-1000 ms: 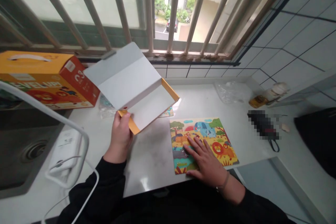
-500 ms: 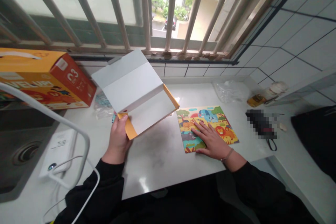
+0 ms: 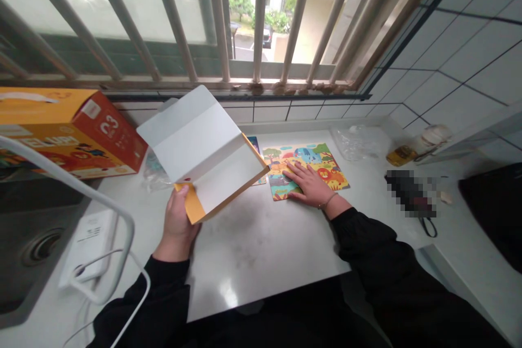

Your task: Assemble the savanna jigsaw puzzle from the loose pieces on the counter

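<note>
My left hand (image 3: 178, 223) grips the near left corner of a cardboard box (image 3: 199, 144), yellow outside and white inside, its lid folded back. The box is tilted above the counter and its visible inside is bare. My right hand (image 3: 308, 184) lies flat with fingers spread on a colourful animal puzzle board (image 3: 335, 176) showing lions, an elephant and trees. Behind the box's right edge a second, darker printed sheet or board (image 3: 254, 143) shows in part; the box hides the rest of it.
At the left stand a large orange carton (image 3: 110, 136) and a sink (image 3: 24, 277), with a white device (image 3: 92, 244) and a white curved tube (image 3: 122, 212) nearer me. Clear plastic packaging (image 3: 356, 142) lies back right. A blurred dark pouch (image 3: 408, 193) is farther right, below a barred window (image 3: 261, 22).
My right hand and the animal puzzle board have moved away from me and slightly left. More of the second printed piece shows beside the box, which stays in my left hand.
</note>
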`<action>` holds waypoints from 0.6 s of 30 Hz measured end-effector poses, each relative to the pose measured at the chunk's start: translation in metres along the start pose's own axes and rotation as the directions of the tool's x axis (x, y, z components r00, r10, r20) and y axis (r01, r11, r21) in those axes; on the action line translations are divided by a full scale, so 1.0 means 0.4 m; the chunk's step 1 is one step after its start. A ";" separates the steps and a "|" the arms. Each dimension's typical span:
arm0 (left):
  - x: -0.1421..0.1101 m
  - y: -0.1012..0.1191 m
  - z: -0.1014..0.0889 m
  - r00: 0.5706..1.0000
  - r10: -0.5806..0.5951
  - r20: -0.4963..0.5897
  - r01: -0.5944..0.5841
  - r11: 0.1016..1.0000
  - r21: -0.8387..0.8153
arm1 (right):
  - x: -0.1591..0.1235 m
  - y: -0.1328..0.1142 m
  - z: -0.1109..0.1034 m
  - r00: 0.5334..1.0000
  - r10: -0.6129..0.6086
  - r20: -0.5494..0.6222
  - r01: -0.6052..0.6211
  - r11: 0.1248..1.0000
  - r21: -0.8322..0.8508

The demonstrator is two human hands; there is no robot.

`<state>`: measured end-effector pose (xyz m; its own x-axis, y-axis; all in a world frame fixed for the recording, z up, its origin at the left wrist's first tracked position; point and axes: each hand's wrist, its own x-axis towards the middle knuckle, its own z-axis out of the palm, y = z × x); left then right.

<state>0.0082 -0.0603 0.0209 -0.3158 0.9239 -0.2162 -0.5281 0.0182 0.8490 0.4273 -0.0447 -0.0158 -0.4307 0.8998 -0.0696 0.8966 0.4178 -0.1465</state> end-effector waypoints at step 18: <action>0.017 -0.007 -0.004 0.999 -0.002 0.050 -0.002 0.997 0.081 | 0.137 0.045 -0.013 0.999 0.002 -0.045 -0.002 1.000 0.015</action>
<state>0.0063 -0.0549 0.0161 -0.2749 0.9419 -0.1931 -0.4614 0.0470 0.8859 0.4206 0.0127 -0.0171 -0.4236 0.9055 -0.0254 0.8956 0.4145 -0.1613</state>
